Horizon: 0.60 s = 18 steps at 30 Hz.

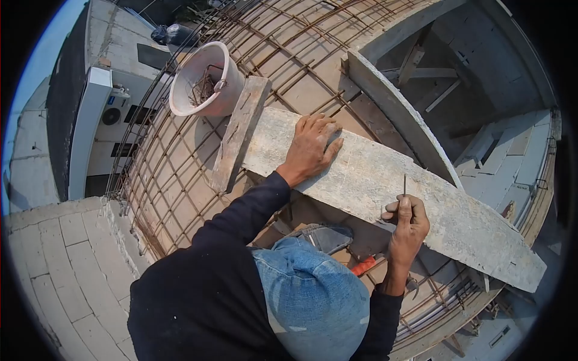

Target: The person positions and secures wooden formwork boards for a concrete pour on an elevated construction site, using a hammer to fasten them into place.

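Note:
A long, pale, cement-stained wooden board lies slantwise across the view. My left hand presses on its upper-left part, the thumb on its face and the fingers bent at the far edge. Over the board's near edge, my right hand is closed in a pinch on a thin nail, which points up. A shorter wooden plank is set crosswise at the board's left end. Beside my right wrist, partly hidden, are an orange handle and a curved metal claw.
A whitish bucket with bits of wire inside stands beyond the short plank. Crossed rebar spreads over the deck. An upright board edges a deep opening at upper right. A block wall top is at lower left.

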Each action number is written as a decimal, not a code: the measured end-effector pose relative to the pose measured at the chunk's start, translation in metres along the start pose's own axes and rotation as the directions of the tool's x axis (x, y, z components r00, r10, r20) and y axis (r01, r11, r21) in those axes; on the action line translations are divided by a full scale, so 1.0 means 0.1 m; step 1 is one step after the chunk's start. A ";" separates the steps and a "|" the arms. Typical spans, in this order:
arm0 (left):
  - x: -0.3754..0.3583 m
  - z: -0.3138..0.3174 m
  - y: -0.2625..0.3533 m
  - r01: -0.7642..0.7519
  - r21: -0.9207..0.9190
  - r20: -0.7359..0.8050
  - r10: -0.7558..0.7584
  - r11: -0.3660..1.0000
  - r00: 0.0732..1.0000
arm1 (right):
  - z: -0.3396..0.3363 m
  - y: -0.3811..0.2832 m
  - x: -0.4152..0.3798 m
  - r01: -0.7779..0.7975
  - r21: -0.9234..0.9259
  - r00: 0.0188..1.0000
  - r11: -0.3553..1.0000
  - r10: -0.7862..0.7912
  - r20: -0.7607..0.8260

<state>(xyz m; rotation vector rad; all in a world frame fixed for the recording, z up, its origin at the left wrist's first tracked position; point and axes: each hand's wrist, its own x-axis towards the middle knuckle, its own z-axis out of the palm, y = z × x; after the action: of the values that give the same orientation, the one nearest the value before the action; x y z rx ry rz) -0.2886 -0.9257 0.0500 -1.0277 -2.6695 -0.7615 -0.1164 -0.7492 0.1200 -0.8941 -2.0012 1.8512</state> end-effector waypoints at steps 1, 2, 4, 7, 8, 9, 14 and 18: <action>0.00 0.01 -0.01 0.019 -0.014 0.016 -0.019 1.000 1.000 | 0.18 -0.13 0.09 -0.018 0.052 0.997 0.998 0.013 0.082; -0.01 0.02 -0.02 0.036 -0.027 0.031 -0.035 0.999 0.999 | 0.41 -0.31 0.18 0.056 0.103 0.987 0.993 -0.071 0.147; -0.15 0.19 -0.18 0.134 -0.278 0.122 -0.103 0.951 0.987 | 0.97 -0.72 0.37 0.219 0.207 0.906 0.953 -0.278 0.319; -0.05 -0.22 0.17 0.354 -0.910 0.252 -0.390 0.214 0.885 | 1.52 -1.30 0.47 0.623 0.113 0.616 0.774 -0.575 0.538; -0.05 -0.18 0.11 0.268 -0.760 0.097 -0.304 0.592 0.948 | 1.53 -1.34 0.52 0.625 0.108 0.614 0.773 -0.573 0.542; -0.05 -0.15 0.08 0.240 -0.680 0.080 -0.255 0.693 0.964 | 1.50 -1.35 0.58 0.632 0.119 0.607 0.766 -0.584 0.539; 0.02 0.00 -0.08 -0.013 -0.069 0.053 0.017 0.998 0.998 | 0.12 -0.76 0.65 0.634 -0.369 0.740 0.679 -0.395 0.545; 0.22 -0.05 0.02 -0.053 -0.138 0.164 0.076 0.989 0.984 | -1.75 -0.32 -0.20 0.243 -0.847 0.947 0.473 0.073 0.312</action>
<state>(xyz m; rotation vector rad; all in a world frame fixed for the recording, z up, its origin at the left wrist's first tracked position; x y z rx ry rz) -0.3036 -0.9148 0.0623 -1.2583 -2.7404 -0.8867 -0.0071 -0.6209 0.1803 -0.6681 -3.2190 0.7738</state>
